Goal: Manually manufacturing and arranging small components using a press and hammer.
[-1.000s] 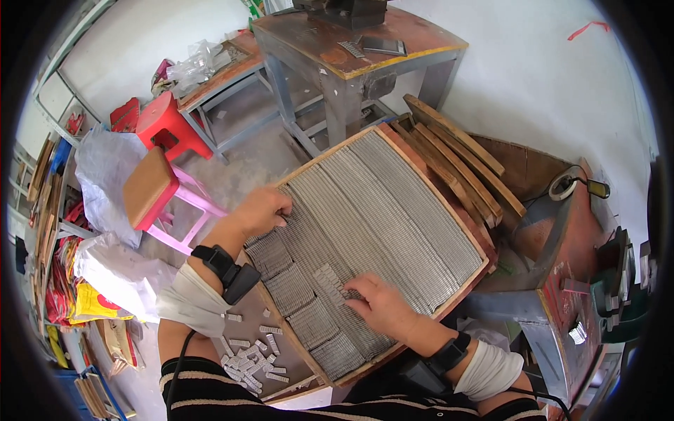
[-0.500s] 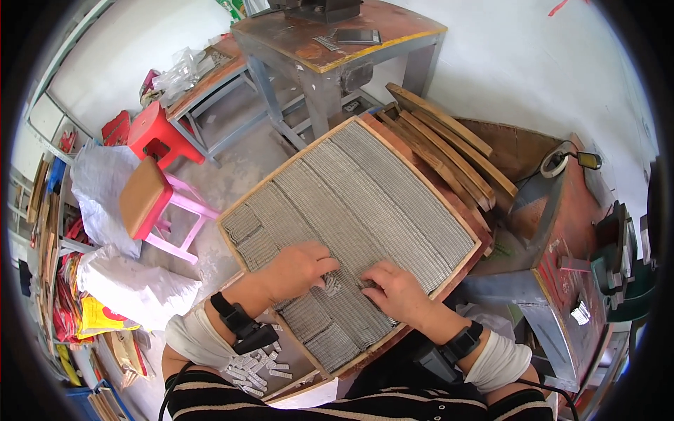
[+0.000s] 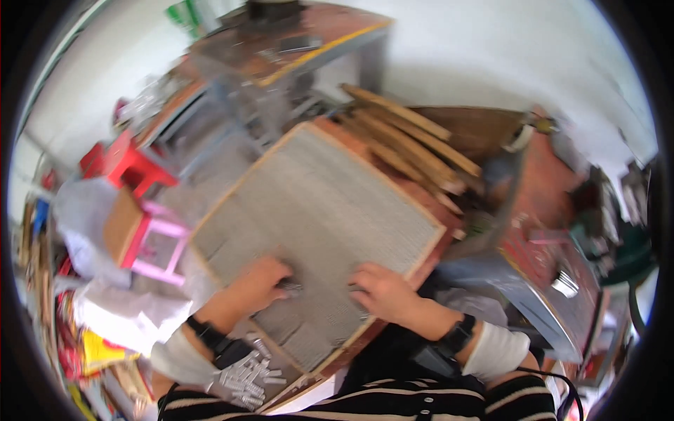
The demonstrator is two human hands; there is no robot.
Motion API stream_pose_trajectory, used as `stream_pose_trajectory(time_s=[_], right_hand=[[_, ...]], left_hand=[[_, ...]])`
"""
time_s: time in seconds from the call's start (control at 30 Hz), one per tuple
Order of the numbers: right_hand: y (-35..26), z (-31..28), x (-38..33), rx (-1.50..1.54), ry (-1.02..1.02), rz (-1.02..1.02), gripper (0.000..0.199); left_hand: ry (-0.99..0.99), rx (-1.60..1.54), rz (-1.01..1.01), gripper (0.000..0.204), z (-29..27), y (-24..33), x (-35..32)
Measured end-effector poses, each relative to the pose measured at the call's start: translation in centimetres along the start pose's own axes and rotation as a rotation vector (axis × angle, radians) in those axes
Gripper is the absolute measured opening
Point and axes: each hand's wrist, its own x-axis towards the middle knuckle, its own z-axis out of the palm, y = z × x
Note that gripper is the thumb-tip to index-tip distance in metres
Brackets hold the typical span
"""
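A wood-framed tray [image 3: 316, 203], packed with rows of small grey pieces, lies tilted before me; the picture is blurred. Over its near left part is my left hand [image 3: 261, 282], fingers curled together beside a little cluster of grey pieces [image 3: 293, 286]. My right hand [image 3: 385, 291] sits near the tray's right side with its fingers bent in and closed. A dark grey bit shows at its fingertips, too smeared to name. Loose small whitish-grey strips [image 3: 249, 379] lie heaped in a box by my left forearm.
Wooden boards [image 3: 407, 140] are stacked beyond the tray's right edge. A pink stool [image 3: 158, 242] with a brown top and a red stool [image 3: 133, 165] stand to the left. A metal-legged table [image 3: 295, 42] is at the back, and a worn reddish bench [image 3: 540, 252] at the right.
The whole view has swung, so the tray and furniture appear shifted left. My left hand has moved nearer me over the tray. My right hand stays close to the tray's right side.
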Motion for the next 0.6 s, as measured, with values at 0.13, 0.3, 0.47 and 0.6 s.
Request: stream_pose_trajectory(time_s=[0.13,0.3,0.47,0.6], right_hand=[[-1.0,-4.6,-3.2,-0.042,0.161,-0.094,0.022],[-1.9,-17.1,-15.5,-0.466,0.468,-0.052,0.026],[-1.0,-24.6,-25.0,-0.693,0.772,0.474,0.040],[1.5,-26.9,-27.1,-0.529,0.644,0.469,0.058]], left_hand=[[0.059,0.019,0.080,0.028,-0.3,-0.5,-0.9],[0.042,-0.099,-0.176,0.029,-1.0,0.3,-0.5],[0.098,-0.254,-0.070,0.026,-1.6,9.8,8.6],[0.039,-0.331,0.478,0.024,1.6,25.9,20.6]])
